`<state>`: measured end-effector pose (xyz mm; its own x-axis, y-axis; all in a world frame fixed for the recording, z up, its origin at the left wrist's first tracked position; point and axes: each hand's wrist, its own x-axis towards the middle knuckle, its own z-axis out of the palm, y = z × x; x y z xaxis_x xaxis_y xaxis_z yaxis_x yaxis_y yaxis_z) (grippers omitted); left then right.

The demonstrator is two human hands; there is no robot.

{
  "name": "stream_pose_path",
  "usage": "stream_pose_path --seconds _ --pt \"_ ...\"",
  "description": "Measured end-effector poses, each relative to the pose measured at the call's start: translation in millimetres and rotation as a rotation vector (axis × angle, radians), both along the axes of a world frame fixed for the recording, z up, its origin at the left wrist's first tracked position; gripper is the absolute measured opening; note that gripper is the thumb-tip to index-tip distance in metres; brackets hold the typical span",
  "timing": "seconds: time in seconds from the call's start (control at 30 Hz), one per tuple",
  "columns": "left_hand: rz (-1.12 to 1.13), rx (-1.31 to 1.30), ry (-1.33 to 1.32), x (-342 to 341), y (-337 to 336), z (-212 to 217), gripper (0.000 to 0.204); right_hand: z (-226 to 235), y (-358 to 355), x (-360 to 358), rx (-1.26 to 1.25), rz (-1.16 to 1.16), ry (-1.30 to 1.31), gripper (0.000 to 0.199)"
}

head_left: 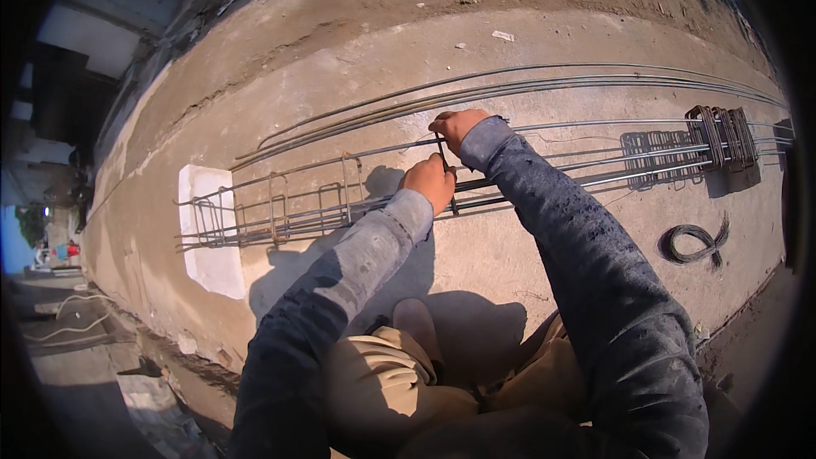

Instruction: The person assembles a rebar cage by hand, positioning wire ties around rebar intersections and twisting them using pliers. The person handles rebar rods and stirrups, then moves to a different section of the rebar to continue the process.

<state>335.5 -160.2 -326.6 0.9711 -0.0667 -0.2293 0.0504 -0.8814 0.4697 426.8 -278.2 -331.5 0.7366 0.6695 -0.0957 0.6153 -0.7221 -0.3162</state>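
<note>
Sleeves point(612, 289): two, dark, dusty.
Stirrup point(440, 150): dark metal, across long bars point(391, 148), just right of left hand.
Right grip point(459, 130): pinched on its upper end.
Left grip point(431, 181): curled; cannot tell whether holding.
Bundled rings point(719, 138): toward bars' right end.

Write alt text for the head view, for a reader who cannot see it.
A person's right hand holds a dark stirrup on long steel bars, the left hand close beside it. A white block lies under the bars' left end; to the right are bunched stirrups and a coil of wire.
</note>
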Motion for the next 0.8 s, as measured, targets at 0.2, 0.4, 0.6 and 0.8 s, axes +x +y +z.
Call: stream_pose_path --seconds 0.2,0.4,0.6,0.8 --pt "-0.015 0.066 0.020 2 -6 2 0.025 -6 -3 3 0.003 -0.007 0.040 0.027" --pt "-0.052 -0.024 -0.114 -1 6 8 0.019 -9 -3 0 0.044 -0.060 0.073 0.020" --pt "-0.140 -0.022 -0.571 3 28 -4 0.016 -5 -1 -8 0.053 -0.094 0.054 0.018" --pt "-0.312 0.061 -0.602 8 31 7 0.022 0 -1 -5 0.071 -0.089 0.095 0.019"
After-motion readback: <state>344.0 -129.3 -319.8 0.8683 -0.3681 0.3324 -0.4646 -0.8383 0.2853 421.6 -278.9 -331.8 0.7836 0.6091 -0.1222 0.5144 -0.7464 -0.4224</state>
